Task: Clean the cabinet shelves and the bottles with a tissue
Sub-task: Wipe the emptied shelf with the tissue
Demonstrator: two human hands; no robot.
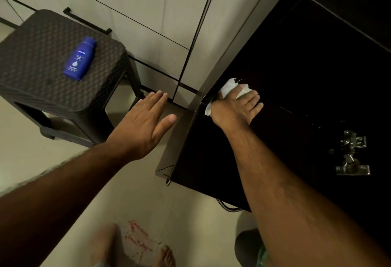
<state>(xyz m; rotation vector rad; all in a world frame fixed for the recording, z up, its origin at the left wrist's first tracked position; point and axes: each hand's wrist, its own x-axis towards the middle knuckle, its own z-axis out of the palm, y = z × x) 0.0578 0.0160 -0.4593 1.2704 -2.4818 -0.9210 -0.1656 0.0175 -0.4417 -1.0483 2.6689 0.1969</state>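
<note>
Pressing my right hand [237, 105] flat, fingers spread, I hold the thin, soft tissue [229, 87] on the dark shelf [296, 88] right of centre; it probably tears easily. Left hand [146, 124] hovers open.

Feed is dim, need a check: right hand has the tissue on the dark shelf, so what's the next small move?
Probably sweep the right hand and tissue rightward along the dark shelf: the tissue sits pressed at its left edge. The left hand hovers open, and the blue bottle waits on the stool.
</note>
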